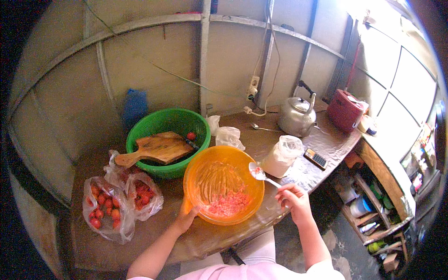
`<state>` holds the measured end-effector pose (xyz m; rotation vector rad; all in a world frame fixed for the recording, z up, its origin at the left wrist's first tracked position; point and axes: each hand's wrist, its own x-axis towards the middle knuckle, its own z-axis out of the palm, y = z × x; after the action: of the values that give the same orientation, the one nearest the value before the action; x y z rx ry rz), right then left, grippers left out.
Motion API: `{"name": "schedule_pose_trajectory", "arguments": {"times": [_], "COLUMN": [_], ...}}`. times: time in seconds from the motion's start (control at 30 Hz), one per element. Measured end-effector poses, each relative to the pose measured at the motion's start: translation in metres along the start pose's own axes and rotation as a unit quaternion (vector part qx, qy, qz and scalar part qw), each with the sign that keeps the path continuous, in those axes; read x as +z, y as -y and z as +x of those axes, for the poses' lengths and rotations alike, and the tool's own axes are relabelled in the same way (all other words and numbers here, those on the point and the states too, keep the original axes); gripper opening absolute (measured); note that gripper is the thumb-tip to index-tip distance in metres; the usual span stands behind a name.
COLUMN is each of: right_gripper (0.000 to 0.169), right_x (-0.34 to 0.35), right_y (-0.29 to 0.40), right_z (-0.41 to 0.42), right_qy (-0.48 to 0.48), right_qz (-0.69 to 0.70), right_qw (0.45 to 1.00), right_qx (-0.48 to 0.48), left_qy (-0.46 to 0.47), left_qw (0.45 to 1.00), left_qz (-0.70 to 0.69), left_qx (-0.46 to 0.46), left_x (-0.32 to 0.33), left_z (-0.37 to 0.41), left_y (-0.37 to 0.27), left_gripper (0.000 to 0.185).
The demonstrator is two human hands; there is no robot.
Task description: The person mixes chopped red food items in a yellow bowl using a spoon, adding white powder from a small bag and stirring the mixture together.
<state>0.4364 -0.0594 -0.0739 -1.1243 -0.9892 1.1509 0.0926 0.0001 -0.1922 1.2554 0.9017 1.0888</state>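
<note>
My left hand (188, 216) grips the near left rim of an orange plastic bowl (224, 155), which tilts slightly towards me. Pinkish-red chopped mixture (229, 204) lies in its lower part, and streaks of paste coat the far inner wall. In my right hand (292, 199) is the handle of a metal spoon (258, 171). The spoon's head is raised by the bowl's right rim, with a bit of red mixture in it. Just behind it stands an open clear plastic bag of white powder (278, 159).
A green plastic basket (168, 115) holds a wooden cutting board (164, 147) and a red round item. Bags of tomatoes (105, 206) lie at left. An aluminium kettle (297, 115), a button phone (315, 158), a teaspoon (264, 128) and a maroon rice cooker (345, 110) occupy the right side.
</note>
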Motion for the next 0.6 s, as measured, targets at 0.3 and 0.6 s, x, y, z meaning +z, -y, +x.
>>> {"name": "schedule_pose_trajectory", "arguments": {"times": [0.3, 0.6], "right_gripper": [0.034, 0.035], "right_x": [-0.046, -0.055], "right_y": [0.058, 0.072], "right_z": [0.043, 0.092], "right_qy": [-0.193, -0.159], "right_qz": [-0.119, -0.331], "right_qw": [0.901, 0.872], "right_qx": [-0.371, -0.325], "left_qy": [-0.032, -0.004], "left_qw": [0.998, 0.975], "left_qz": [-0.004, 0.22], "left_qx": [-0.063, 0.008], "left_x": [0.02, 0.005], "left_z": [0.011, 0.04], "left_y": [-0.001, -0.009], "left_gripper": [0.058, 0.068]}}
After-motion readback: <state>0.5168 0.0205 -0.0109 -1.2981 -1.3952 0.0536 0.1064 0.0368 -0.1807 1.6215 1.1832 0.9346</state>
